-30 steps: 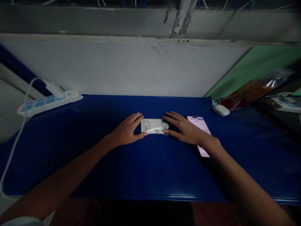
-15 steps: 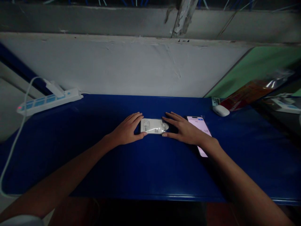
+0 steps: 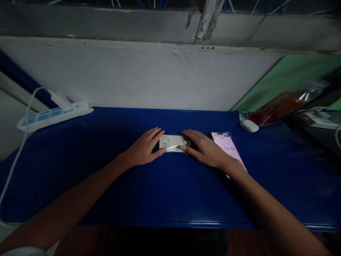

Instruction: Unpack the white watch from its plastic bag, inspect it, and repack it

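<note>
A flat white package in clear, shiny wrapping lies on the blue table, with a printed label and barcode at its left part. My left hand holds its left end, with fingertips at the far corner and thumb at the near edge. Around the right end is my right hand, its thumb over the near right corner and its fingers along the far side. That hand partly hides a round shape at the package's right end. A phone with a lit screen lies just beyond my right hand, partly covered by my wrist.
A white power strip with a plugged-in charger and cable stands at the left on the blue table. A white computer mouse and a red-orange plastic packet are at the back right. A pale wall rises behind.
My right hand has shifted slightly left, bringing its thumb onto the package's near right corner. More of the phone's screen shows now. My left hand has barely moved.
</note>
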`<state>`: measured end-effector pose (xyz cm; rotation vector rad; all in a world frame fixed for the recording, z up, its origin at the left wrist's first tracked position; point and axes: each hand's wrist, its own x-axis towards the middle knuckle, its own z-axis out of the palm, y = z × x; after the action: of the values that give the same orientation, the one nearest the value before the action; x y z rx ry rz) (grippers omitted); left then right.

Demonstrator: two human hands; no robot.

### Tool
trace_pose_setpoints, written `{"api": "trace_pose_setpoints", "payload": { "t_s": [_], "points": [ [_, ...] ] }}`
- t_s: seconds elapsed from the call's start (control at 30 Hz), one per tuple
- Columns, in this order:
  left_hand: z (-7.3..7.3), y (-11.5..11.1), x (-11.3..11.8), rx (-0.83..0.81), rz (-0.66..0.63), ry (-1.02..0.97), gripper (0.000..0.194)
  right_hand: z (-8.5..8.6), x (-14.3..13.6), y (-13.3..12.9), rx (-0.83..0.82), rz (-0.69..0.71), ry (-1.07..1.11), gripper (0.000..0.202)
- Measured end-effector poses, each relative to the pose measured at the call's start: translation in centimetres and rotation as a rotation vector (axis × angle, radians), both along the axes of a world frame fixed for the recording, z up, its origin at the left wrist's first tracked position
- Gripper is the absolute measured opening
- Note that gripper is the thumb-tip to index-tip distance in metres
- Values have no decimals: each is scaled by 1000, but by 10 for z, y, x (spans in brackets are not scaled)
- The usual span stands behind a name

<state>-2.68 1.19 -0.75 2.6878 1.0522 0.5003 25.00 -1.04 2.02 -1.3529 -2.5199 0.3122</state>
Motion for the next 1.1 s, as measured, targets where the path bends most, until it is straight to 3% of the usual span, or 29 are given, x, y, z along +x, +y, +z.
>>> {"api": "trace_pose_setpoints", "payload": {
  "t_s": [0.2, 0.4, 0.73, 0.97, 1.1],
  "points": [
    [-3, 0, 1, 28, 16, 0, 63, -8, -20, -8, 109, -74, 46, 54],
    [-3, 1, 1, 9, 27, -9, 63, -13, -15, -4, 64, -71, 89, 42],
    [-1, 2, 1, 13, -8, -8, 61, -13, -14, 0, -21, 15, 108, 56],
    [-3, 4, 0, 0, -17, -19, 60, -9, -9, 4, -70, -3, 165, 48],
    [-2, 4, 0, -18, -16, -33, 60, -8, -3, 7, -44, 57, 155, 46]
  ]
}}
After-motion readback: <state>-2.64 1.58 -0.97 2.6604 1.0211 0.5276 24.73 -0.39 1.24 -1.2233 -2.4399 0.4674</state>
